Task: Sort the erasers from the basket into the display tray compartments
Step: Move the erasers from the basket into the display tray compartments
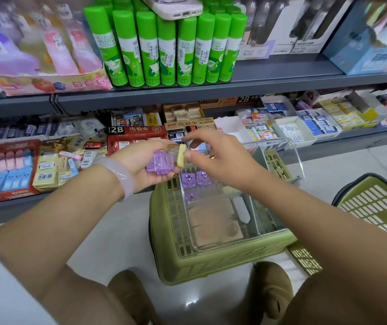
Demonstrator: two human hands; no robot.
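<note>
Right hand (213,156) pinches a pale yellow eraser (181,157); left hand (145,163) cups purple erasers (161,161). The clear tray (253,233) in the green basket (171,261) holds purple and beige erasers.

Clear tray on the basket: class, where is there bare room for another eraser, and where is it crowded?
The clear tray looks bare in its right compartment beside the white eraser. The left side is crowded with purple erasers and beige erasers.

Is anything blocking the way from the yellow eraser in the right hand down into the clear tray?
Nothing visible does. The right hand pinches the yellow eraser above the far end of the clear tray, whose top is open. The left hand, holding purple erasers, sits just left of that path, not under it.
</note>
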